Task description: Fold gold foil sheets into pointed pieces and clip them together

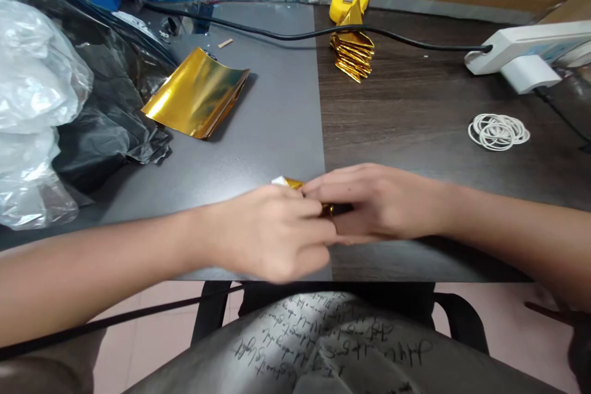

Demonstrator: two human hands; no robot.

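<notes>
My left hand point(277, 231) and my right hand point(378, 200) meet over the front part of the desk, fingers closed together around a small piece of gold foil paper point(294, 183). A white corner of the paper shows beyond my left knuckles, and a bit of gold glints between the fingers; most of the piece is hidden. Farther left lies a stack of gold foil sheets point(196, 95), curled a little. At the back, folded gold foil pieces point(353, 52) are bunched in a row.
A black cable point(277, 36) crosses the desk to a white power strip point(521, 43) at right. White rubber bands point(498, 132) lie nearby. A yellow tape measure point(341, 6) sits at the back. Clear plastic bags point(37, 74) and a black bag point(101, 86) crowd the left side.
</notes>
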